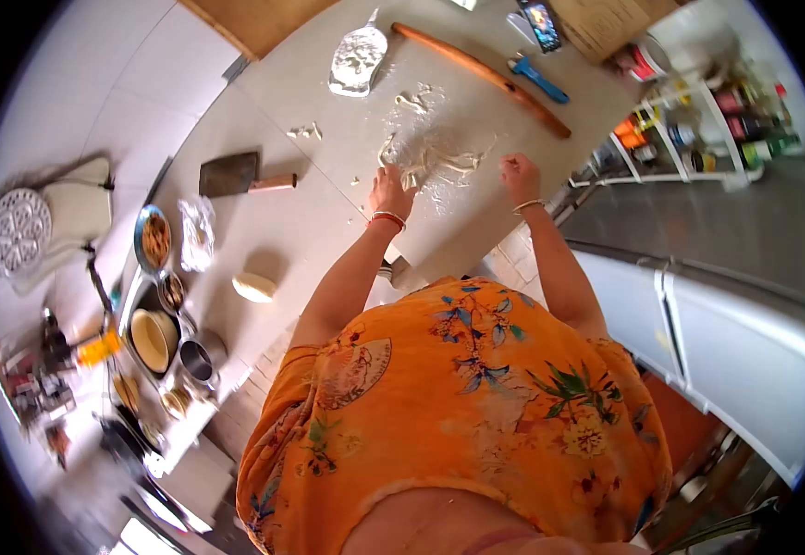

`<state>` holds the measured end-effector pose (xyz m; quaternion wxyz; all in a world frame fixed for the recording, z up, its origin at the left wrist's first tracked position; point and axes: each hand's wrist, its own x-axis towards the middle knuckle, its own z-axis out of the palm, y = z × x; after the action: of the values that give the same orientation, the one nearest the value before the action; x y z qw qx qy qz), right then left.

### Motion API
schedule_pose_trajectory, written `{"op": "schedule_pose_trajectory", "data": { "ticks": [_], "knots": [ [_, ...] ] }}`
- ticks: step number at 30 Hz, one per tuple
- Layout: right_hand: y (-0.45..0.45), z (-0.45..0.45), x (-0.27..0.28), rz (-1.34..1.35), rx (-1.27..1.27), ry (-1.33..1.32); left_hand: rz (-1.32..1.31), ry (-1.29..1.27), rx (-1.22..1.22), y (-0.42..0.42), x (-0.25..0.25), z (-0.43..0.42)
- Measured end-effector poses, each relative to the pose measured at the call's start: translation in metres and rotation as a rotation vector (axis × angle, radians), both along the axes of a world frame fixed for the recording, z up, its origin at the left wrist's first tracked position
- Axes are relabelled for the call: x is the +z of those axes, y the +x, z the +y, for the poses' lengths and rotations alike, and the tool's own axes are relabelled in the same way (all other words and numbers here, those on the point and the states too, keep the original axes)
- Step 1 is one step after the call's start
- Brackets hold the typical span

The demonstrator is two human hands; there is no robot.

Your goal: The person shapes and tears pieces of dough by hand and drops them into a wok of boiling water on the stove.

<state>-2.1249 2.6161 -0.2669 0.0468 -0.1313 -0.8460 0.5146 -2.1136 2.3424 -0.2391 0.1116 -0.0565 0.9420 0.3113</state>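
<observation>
Floured strips of dough [441, 165] lie in a loose tangle on the table in front of me. At their left end, my left hand [391, 192] has its fingers closed on a dough strip, which curls up past the fingertips. My right hand [520, 178] hovers beside the right end of the strips, fingers curled in; whatever may be inside them is hidden. A smaller bunch of dough strips [411, 100] sits farther back on scattered flour, and short dough pieces [306, 131] are to the left.
A rolling pin [481, 74], a blue-handled peeler [539, 80], a phone [541, 25] and a floury scoop [359, 60] lie at the back. Leftward are a cleaver [247, 175], a plastic bag [197, 235], a dough lump [254, 287] and a food bowl [153, 239]. A bottle rack [689, 134] stands right.
</observation>
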Motion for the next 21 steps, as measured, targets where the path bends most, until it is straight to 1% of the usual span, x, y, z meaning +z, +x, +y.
{"op": "schedule_pose_trajectory", "data": {
  "ticks": [1, 5, 7, 9, 11, 12, 13, 15, 17, 20, 21],
  "knots": [
    [-0.014, 0.014, -0.003, 0.013, 0.056, 0.072, -0.01, -0.026, 0.032, 0.001, -0.004, 0.004],
    [-0.064, 0.051, 0.001, 0.18, 0.296, 0.404, 0.124, -0.032, 0.259, 0.002, -0.041, 0.016],
    [-0.078, 0.061, 0.017, 0.204, 0.452, 0.443, 0.23, -0.007, 0.304, 0.008, -0.055, 0.018],
    [-0.083, 0.061, 0.024, 0.193, 0.616, 0.473, 0.225, 0.17, 0.394, 0.013, -0.032, 0.029],
    [-0.085, 0.056, 0.024, 0.156, 0.789, 0.497, 0.225, 0.325, 0.47, 0.012, -0.033, 0.031],
    [-0.084, 0.055, 0.026, 0.136, 0.822, 0.547, 0.15, 0.496, 0.586, 0.013, -0.032, 0.032],
    [-0.082, 0.053, 0.027, 0.116, 0.856, 0.595, 0.072, 0.667, 0.7, 0.014, -0.02, 0.033],
    [-0.083, 0.051, 0.027, 0.096, 0.902, 0.682, -0.079, 1.001, 0.825, 0.018, -0.004, 0.025],
    [-0.085, 0.05, 0.024, 0.098, 0.923, 0.759, -0.16, 1.227, 0.856, 0.022, 0.011, 0.023],
    [-0.087, 0.051, 0.015, 0.217, 0.912, 0.767, -0.098, 1.337, 0.861, 0.026, 0.033, 0.034],
    [-0.089, 0.051, 0.011, 0.155, 0.879, 0.633, -0.074, 1.441, 0.79, 0.028, 0.034, 0.037]
  ]
}}
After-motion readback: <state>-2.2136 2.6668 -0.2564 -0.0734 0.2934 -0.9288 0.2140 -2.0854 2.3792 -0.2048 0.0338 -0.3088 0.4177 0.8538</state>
